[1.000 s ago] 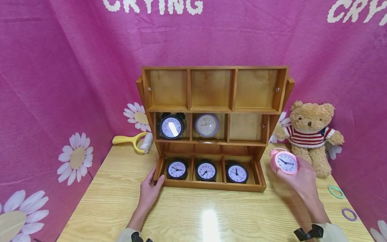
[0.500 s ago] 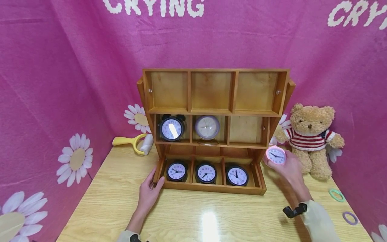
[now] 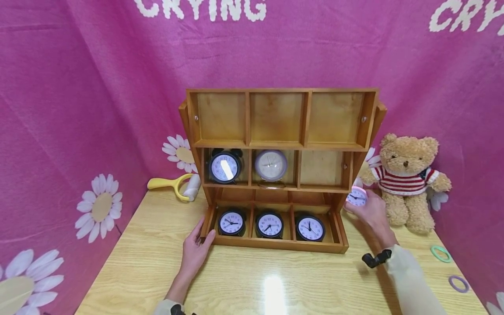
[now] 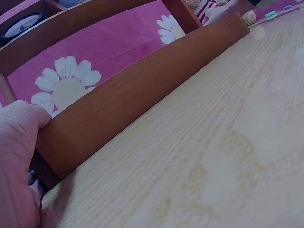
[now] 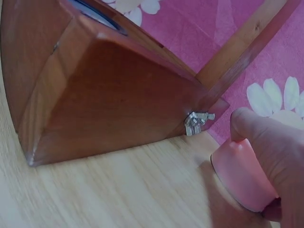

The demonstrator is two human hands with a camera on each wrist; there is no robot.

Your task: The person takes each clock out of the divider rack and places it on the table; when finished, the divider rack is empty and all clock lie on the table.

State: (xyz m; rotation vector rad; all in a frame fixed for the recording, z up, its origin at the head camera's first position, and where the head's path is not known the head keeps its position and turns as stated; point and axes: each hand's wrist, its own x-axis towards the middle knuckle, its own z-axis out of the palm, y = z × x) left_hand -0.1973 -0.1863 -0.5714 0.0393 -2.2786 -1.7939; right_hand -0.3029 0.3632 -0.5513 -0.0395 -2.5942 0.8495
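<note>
A wooden display rack [image 3: 281, 245] with three tiers of compartments stands mid-table. My left hand [image 3: 194, 250] grips its lower left corner, thumb over the front board and fingers along the side. To the right of the rack, my right hand [image 3: 373, 214] holds a pink alarm clock [image 3: 356, 197] by its round body, dial facing up towards the head view. The right wrist view shows the clock's pink casing [image 5: 243, 175] beside the rack's side hinge [image 5: 194, 122]. Three black clocks [image 3: 269, 225] fill the bottom tier. A black twin-bell clock [image 3: 224, 167] and a lilac clock [image 3: 271, 165] occupy the middle tier.
A teddy bear [image 3: 406, 181] in a striped jumper sits behind my right hand. Green [image 3: 440, 253] and purple [image 3: 458, 284] rings lie near the table's right edge. A yellow-handled lint roller [image 3: 169, 183] lies left of the rack. Pink fabric [image 3: 283, 52] hangs behind.
My right hand has carried the pink clock left and slightly away from me, up to the rack's right side. My left hand keeps its place on the corner.
</note>
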